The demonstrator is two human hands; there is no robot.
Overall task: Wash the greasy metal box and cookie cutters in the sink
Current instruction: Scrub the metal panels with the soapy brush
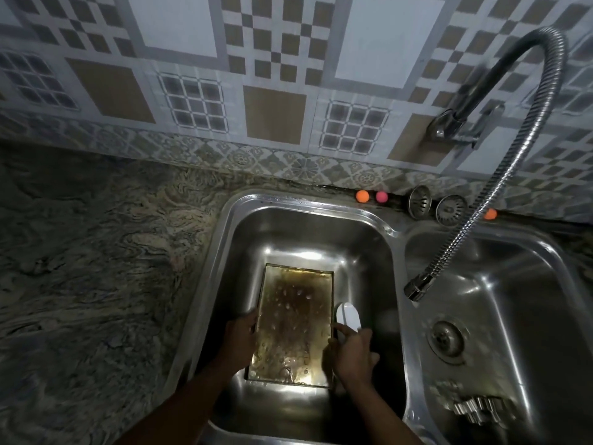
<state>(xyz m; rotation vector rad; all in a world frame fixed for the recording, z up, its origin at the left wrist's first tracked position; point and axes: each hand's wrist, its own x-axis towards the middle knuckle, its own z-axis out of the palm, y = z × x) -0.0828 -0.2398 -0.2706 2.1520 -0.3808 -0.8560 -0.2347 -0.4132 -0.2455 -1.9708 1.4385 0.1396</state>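
**Box in the Left Basin, a Grip on Either Side**

The stone table [96, 252] spread left of the box and beyond it. The steel sink [288, 204] had two basins, and the box [293, 322] sat flat on the floor of the left one. It was open side up, and its inside was brown with grease and beaded with drops. Its long axis ran straight away from the person, toward the tiled wall.

The hose [500, 175] arched down from the wall. Its nozzle hung right of the box, about above the divider between the basins and not over the box. No running water showed.

The left grip [239, 338] was at the box's left rim, fingers curled to the edge, seemingly steadying it. The right grip [353, 348] was just beside the right rim, curled round the lower end of a white object [348, 316]. What that object was could not be told.

So the box lay between the two grips with its near half level with them. The likely next move, soaping or scrubbing inside, called for a short reach leftward from the right grip.

The cutters [478, 409] lay in the other basin, well right of the box and nearer the person. Two strainers [418, 200] and three small balls [362, 196] stood on the ledge beyond the box, to its right.
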